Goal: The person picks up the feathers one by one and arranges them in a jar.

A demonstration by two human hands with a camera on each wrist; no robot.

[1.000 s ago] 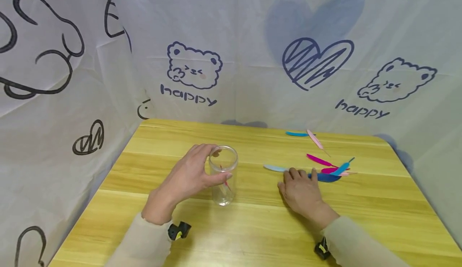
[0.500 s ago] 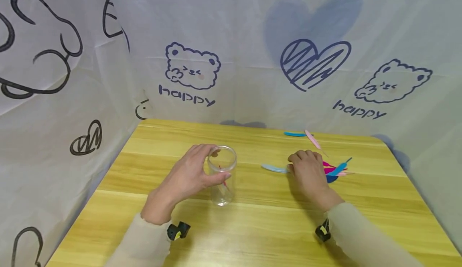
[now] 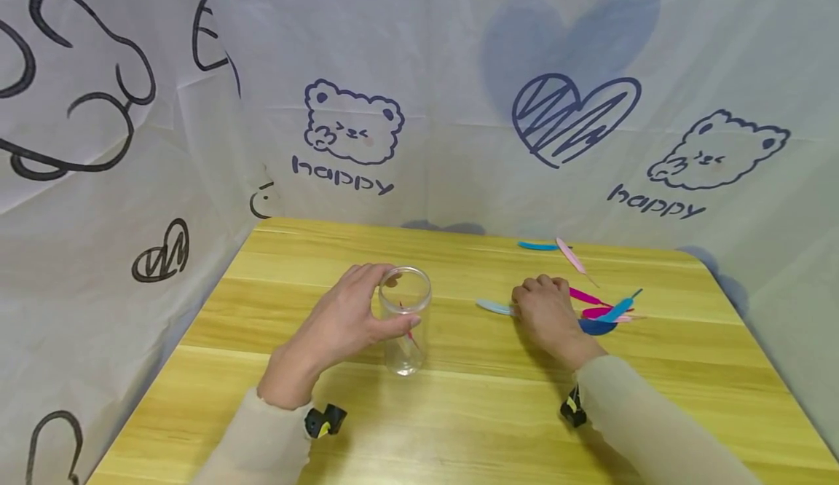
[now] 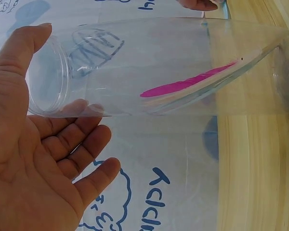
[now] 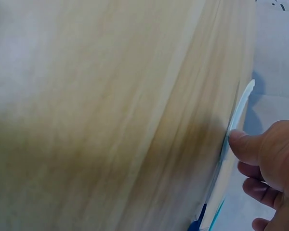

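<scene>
My left hand (image 3: pixel 347 310) grips the rim of an upright clear plastic jar (image 3: pixel 405 357), thumb on the near side and fingers behind. Inside the jar in the left wrist view lean a magenta feather (image 4: pixel 183 85) and pale feathers (image 4: pixel 207 91). My right hand (image 3: pixel 547 314) is low over the table, its thumb and curled fingers at one end of a light blue feather (image 3: pixel 494 306). In the right wrist view the thumb touches this feather (image 5: pixel 240 108); the index fingertip is hidden.
Right of my right hand lie magenta feathers (image 3: pixel 590 297), a bright blue feather (image 3: pixel 616 310) and a dark blue feather (image 3: pixel 598 327). Farther back are a blue feather (image 3: pixel 537 246) and a pink feather (image 3: pixel 570 255). Printed cloth (image 3: pixel 452 157) hangs behind the wooden table (image 3: pixel 459 427).
My right hand first moves back from beside the dark blue feather, then a little left and down to the light blue feather's end. My left hand and the jar stay in place.
</scene>
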